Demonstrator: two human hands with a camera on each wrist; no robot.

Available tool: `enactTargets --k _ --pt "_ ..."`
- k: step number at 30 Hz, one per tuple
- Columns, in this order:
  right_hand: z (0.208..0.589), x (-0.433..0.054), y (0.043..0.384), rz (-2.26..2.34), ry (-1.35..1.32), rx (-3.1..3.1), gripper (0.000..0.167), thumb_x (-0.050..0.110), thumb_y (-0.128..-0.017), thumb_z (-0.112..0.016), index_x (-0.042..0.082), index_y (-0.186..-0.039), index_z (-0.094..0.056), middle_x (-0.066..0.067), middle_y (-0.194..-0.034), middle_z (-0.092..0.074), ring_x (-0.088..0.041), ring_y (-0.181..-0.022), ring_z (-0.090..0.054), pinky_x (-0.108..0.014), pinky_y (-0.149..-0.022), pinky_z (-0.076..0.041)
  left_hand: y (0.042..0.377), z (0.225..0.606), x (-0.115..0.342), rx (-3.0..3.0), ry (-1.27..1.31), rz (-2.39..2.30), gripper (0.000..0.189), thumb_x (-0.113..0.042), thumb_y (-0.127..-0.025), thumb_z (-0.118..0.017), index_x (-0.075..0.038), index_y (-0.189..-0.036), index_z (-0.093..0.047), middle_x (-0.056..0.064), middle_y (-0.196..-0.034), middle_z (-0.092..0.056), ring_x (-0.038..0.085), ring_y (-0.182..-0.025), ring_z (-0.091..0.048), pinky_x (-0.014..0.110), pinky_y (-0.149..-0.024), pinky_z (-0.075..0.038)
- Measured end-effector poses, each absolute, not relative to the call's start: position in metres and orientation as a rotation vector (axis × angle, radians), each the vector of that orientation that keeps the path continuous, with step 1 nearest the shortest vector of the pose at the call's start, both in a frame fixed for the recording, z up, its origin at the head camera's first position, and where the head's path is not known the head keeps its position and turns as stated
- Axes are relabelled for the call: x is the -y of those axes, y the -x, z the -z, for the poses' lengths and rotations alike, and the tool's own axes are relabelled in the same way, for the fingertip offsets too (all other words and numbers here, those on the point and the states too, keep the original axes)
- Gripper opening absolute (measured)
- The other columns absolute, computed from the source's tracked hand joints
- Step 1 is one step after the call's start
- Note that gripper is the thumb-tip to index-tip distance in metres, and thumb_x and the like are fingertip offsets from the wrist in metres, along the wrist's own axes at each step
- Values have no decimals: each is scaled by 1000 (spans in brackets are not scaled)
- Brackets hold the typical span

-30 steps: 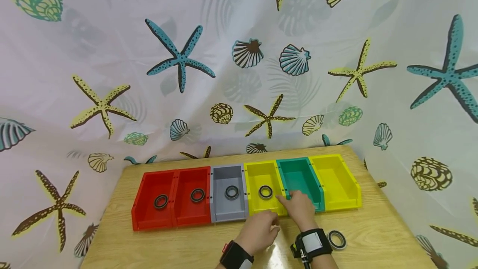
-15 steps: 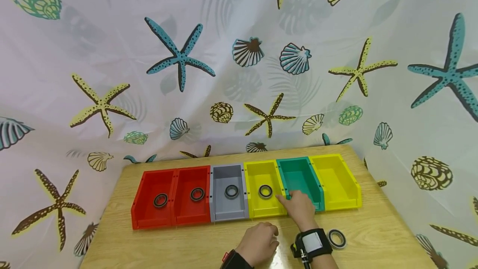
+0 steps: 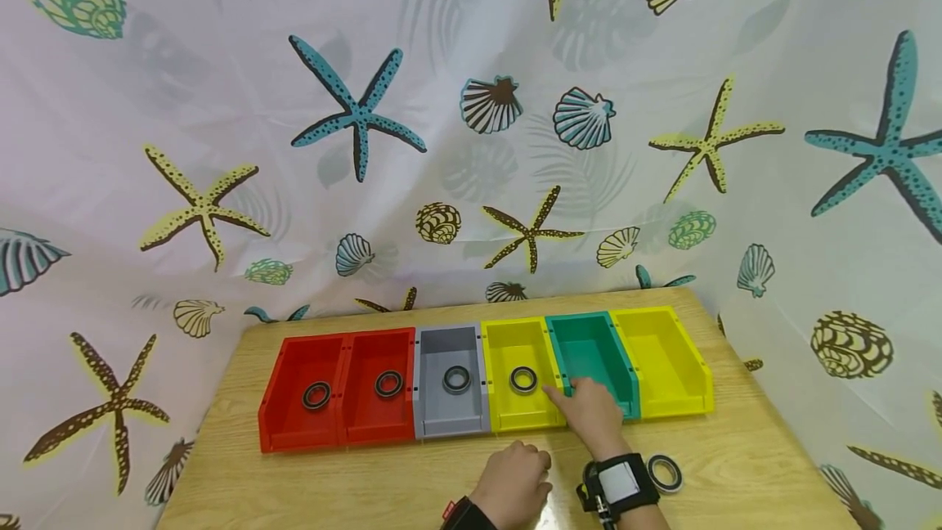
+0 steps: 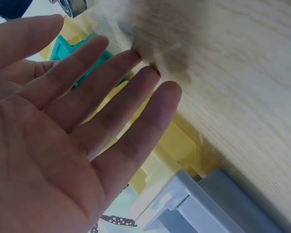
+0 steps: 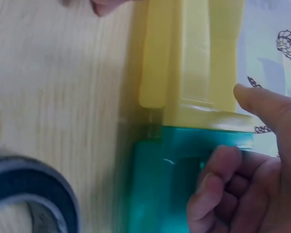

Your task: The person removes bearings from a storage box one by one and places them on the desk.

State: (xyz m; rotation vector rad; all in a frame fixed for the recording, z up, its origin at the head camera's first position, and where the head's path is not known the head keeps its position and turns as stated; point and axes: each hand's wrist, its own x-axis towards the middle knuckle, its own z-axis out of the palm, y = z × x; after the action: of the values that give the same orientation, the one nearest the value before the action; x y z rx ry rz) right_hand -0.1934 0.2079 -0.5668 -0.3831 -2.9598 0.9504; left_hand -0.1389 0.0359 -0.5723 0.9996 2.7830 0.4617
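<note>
My right hand [image 3: 592, 415] is at the front of the green bin [image 3: 589, 350]. Its fingers curl loosely by the green wall while the thumb [image 5: 247, 99] reaches over toward the yellow bin [image 3: 515, 338]; nothing shows in its grasp. Low over the tabletop in front of that yellow bin is my left hand [image 3: 511, 481]. The left wrist view shows its fingers [image 4: 136, 141] spread and slightly bent, the palm [image 4: 34, 160] bare. Inside the yellow bin lies a ball bearing [image 3: 523, 390]. Another bearing [image 3: 677, 477] rests on the table beside my right wrist.
The bins stand joined in one row. Single bearings lie in the left red bin [image 3: 316, 407], the second red bin [image 3: 364, 358] and the grey bin [image 3: 449, 342]. A second yellow bin [image 3: 658, 354] ends the row at right. Behind hangs a seashell-patterned curtain [image 3: 471, 162].
My left hand has drawn back from the front of the yellow bin, toward the near edge of the view. The right hand and the bearings have stayed put.
</note>
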Motion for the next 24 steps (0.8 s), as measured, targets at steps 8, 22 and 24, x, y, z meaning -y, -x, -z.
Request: enactTargets --k 8,22,24 --pt "545 -229 188 -999 383 2788 56 46 -96 -69 1 -129 -70 -4 -66 -56 -16 -47 -42 -26 -42 -26 135 574 -35 -2832 -1055 -444 12 -23 -88 -80 -18 -84 -70 -7 -74 -59 7 -68 -52 23 -55 -42" --pt "532 -296 189 -813 558 2844 72 49 -98 -64 -10 -138 -56 -28 -95 -69 -38 -79 -66 -37 -50 -41 133 575 -39 -2862 -1057 -313 14 -27 -89 -80 -17 -88 -70 -6 -78 -61 8 -70 -53 25 -57 -44" --pt "534 -298 188 -800 544 2890 75 51 -97 -64 -12 -137 -56 -35 -114 -67 -45 -91 -67 -41 -54 -45 132 574 -39 -2865 -1063 -306 14 -28 -89 -80 -17 -88 -70 -6 -78 -61 8 -71 -53 24 -57 -45"
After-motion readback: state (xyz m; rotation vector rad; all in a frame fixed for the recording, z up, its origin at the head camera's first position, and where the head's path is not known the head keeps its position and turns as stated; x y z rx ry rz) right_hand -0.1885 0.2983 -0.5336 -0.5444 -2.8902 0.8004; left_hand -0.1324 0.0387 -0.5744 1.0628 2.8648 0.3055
